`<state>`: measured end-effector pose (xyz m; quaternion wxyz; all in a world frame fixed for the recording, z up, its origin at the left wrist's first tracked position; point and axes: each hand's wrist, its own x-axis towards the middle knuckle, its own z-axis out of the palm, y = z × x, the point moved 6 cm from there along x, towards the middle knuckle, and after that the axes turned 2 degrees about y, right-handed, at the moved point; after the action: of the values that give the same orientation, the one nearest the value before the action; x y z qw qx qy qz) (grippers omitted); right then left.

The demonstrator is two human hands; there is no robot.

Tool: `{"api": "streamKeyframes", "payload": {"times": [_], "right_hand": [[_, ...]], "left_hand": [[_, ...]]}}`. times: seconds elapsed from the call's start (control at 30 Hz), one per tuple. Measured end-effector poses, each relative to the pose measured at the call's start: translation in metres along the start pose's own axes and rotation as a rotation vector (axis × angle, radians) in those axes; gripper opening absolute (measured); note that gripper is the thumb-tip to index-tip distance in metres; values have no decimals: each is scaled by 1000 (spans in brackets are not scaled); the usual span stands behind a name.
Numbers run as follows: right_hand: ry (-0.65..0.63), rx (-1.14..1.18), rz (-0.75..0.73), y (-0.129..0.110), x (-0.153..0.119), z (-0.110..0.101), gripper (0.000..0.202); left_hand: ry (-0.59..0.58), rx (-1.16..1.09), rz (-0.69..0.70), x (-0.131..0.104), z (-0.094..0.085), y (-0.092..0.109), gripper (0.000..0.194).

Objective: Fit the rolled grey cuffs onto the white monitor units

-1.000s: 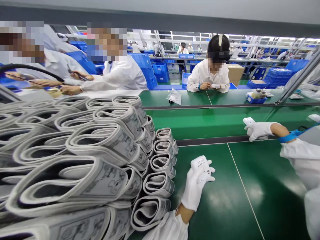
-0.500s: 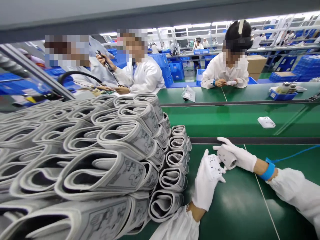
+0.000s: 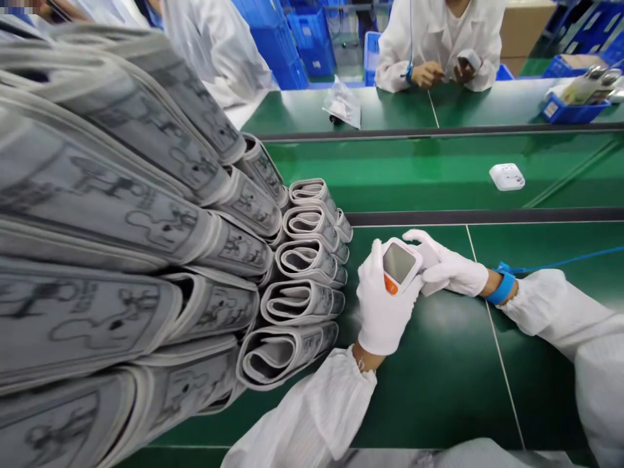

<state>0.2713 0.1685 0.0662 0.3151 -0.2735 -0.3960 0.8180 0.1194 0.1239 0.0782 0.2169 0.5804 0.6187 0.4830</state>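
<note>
A: Item one, location?
B: White device (image 3: 408, 276), one, held over the near table (image 3: 453, 383). Grey screen (image 3: 398, 261) uppermost, orange button (image 3: 390, 285) at its near corner. I use it as the centre of my clock.
A: Hands, as my distant view gives them?
B: Left hand (image 3: 386, 302), white-gloved, at 7 o'clock: fingers curled closely round the device, firm hold. Right hand (image 3: 451, 265), white-gloved, at 3 o'clock: fingers partly bent, tips at the device's right edge. Whether they grip it, I cannot tell.
A: Worn items?
B: Blue wrist strap (image 3: 503, 284), one, right wrist, 3 o'clock, its cord running off the same way.
A: Stock on the table?
B: Rolled grey cuffs (image 3: 305, 257), many, printed with line drawings, stacked high at 9 o'clock, nearest rolls just beside my left hand.
A: Further out?
B: White unit (image 3: 507, 177), one, 2 o'clock, lying on the green strip (image 3: 390, 175) between the tables. On the far table (image 3: 390, 110): clear bag (image 3: 344, 104), 11 o'clock; blue tray (image 3: 575, 112), filled, 2 o'clock. Co-worker (image 3: 439, 36), white coat, seen beyond it between 12 and 1, a pale object (image 3: 468, 60) in one hand.
</note>
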Motion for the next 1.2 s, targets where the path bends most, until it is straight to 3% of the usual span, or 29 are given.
{"api": "streamKeyframes", "payload": {"times": [0.1, 0.27, 0.4, 0.73, 1.2], "right_hand": [[-62, -13, -36, -5, 0, 4, 73], [-138, 24, -75, -10, -1, 12, 59], [-170, 85, -33, -4, -3, 20, 65], [-298, 156, 129, 9, -7, 18, 68], [-284, 137, 158, 12, -8, 11, 66]], "left_hand": [[83, 72, 140, -3, -6, 11, 110], [166, 91, 271, -11, -14, 25, 110], [233, 128, 334, -16, -20, 31, 106], [306, 191, 370, -17, -25, 39, 90], [319, 145, 352, -20, -26, 36, 89]]}}
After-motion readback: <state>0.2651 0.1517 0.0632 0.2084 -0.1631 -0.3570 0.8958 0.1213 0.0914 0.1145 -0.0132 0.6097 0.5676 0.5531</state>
